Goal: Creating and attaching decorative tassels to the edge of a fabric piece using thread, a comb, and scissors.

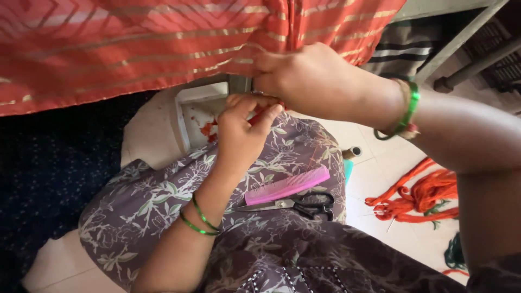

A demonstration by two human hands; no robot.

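A red-orange cloth with gold stripes (135, 49) hangs across the top of the head view. My right hand (309, 81) is closed on its lower edge near the middle. Just below, my left hand (244, 133) pinches a small red bit of thread or tassel (259, 114) against that edge. Both wrists wear green bangles. On my lap, covered by grey floral fabric (163, 201), lie a pink comb (287, 185) and black-handled scissors (293, 204), side by side to the right of my left forearm.
A bundle of orange thread (423, 198) lies on the tiled floor at right, with green thread (453, 255) below it. A thread spool (351, 153) sits by my knee. A white stand (201, 108) with red scraps is under the cloth. Metal frame legs (456, 43) are at top right.
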